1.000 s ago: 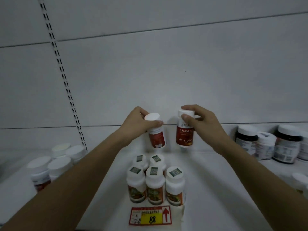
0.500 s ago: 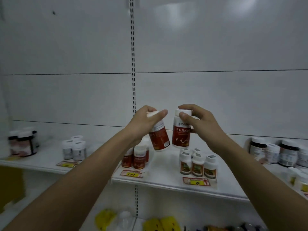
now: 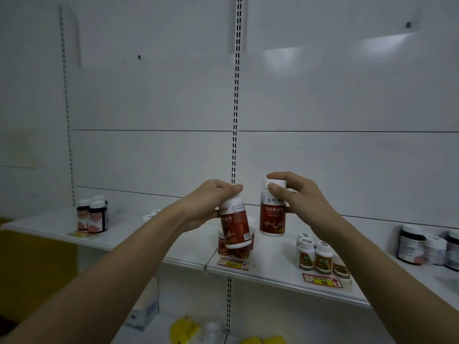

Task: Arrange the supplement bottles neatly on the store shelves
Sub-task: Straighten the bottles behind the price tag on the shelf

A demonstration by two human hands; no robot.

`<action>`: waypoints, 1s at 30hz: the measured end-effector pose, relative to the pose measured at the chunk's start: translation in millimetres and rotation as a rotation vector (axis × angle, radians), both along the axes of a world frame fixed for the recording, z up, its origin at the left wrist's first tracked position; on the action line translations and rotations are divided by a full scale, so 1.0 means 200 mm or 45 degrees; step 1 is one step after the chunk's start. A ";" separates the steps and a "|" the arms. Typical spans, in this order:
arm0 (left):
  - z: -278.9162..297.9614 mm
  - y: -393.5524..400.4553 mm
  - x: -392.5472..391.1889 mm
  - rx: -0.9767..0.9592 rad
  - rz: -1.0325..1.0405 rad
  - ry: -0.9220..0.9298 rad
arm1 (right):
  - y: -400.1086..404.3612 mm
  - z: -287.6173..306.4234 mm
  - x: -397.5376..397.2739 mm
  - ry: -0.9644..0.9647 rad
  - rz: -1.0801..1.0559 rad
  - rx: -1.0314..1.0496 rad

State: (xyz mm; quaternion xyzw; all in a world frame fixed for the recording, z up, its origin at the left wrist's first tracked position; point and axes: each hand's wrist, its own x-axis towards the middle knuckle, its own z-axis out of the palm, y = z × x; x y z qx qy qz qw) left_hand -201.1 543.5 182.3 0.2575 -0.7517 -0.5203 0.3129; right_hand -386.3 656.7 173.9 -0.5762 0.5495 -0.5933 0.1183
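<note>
Above shelf [image 3: 273,271], hands [image 3: 250,202] grip two bottles [image 3: 272,212].

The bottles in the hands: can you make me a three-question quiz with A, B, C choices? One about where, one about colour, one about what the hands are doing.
1. Where is the yellow 88 tag?
A. on the shelf edge below the small green-label bottles
B. on the back wall
C. on a cap

2. What colour are the labels on the two held bottles?
A. blue
B. red
C. green

3. What is the left hand doing?
A. hanging idle
B. pressing flat on the shelf
C. gripping a tilted bottle

Answers: 1 A, the tag sits on the shelf edge under the green-label bottles. 2 B, the left bottle and right bottle both show red. 3 C, the left hand has its fingers curled over the cap; the right hand grips its bottle upright.
</note>
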 end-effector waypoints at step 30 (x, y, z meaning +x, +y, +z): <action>0.00 -0.94 -0.54 -0.234 0.376 0.156 | -0.82 -0.10 -0.57 -0.107 -0.178 0.127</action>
